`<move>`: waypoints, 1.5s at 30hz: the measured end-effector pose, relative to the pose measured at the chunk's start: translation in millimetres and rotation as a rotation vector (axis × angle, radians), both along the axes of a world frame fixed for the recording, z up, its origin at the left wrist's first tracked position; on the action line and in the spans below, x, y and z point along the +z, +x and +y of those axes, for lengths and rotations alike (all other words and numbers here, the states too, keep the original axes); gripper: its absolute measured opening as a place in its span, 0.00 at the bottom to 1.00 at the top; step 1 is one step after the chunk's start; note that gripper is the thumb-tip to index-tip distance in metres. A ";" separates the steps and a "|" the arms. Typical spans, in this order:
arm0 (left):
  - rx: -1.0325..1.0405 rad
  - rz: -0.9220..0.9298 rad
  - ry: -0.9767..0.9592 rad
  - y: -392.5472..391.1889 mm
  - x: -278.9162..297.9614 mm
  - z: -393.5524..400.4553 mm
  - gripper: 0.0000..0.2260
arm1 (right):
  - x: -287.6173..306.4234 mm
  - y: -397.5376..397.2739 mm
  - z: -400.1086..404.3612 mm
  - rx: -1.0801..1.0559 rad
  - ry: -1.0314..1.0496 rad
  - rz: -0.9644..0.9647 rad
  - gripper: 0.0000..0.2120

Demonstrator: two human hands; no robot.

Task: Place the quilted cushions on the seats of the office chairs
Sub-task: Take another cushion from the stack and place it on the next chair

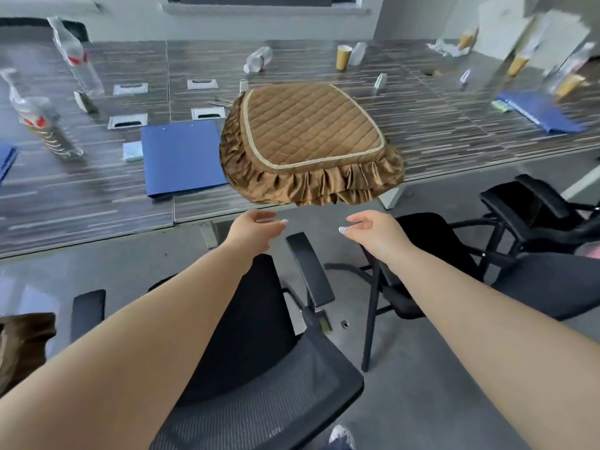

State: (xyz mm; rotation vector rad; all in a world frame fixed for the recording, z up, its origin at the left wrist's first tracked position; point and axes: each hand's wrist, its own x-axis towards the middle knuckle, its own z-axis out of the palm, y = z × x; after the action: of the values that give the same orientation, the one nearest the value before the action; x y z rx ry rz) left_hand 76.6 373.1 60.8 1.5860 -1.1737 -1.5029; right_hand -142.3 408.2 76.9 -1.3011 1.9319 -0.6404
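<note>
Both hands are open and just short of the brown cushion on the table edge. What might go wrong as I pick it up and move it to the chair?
1. The quilted cushion overhangs the table edge; a nudge from the left hand or right hand might tip it to the floor.
2. The blue folder lies right beside it and could get dragged.
3. The chair's raised armrest may snag the frill.

cushion (311,138) sits on surface (454,125) edge. folder (183,157) just left of cushion, cup (343,56) behind it, chair (259,352) in front, below.
</note>
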 end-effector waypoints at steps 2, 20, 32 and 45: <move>0.025 0.004 0.010 -13.4 0.1 -25.2 0.19 | 0.0 -15.9 -29.1 0.015 -0.007 -0.014 0.19; 0.492 -0.146 -0.002 -134.9 -37.1 -283.1 0.13 | -58.3 -150.1 -361.7 0.167 0.004 -0.070 0.18; 0.525 -0.767 0.025 -91.5 -86.9 -393.1 0.30 | -103.2 -201.4 -499.8 0.105 -0.084 0.308 0.32; 0.518 -0.821 0.203 -56.2 -109.3 -418.7 0.45 | -114.5 -201.0 -521.3 -0.010 -0.002 0.408 0.44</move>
State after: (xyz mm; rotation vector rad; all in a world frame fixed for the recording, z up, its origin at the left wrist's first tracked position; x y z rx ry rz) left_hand 20.4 -45.5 -48.5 2.5270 -0.8851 -0.6417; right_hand -343.3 -113.1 -37.6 -1.5135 2.2607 -0.4012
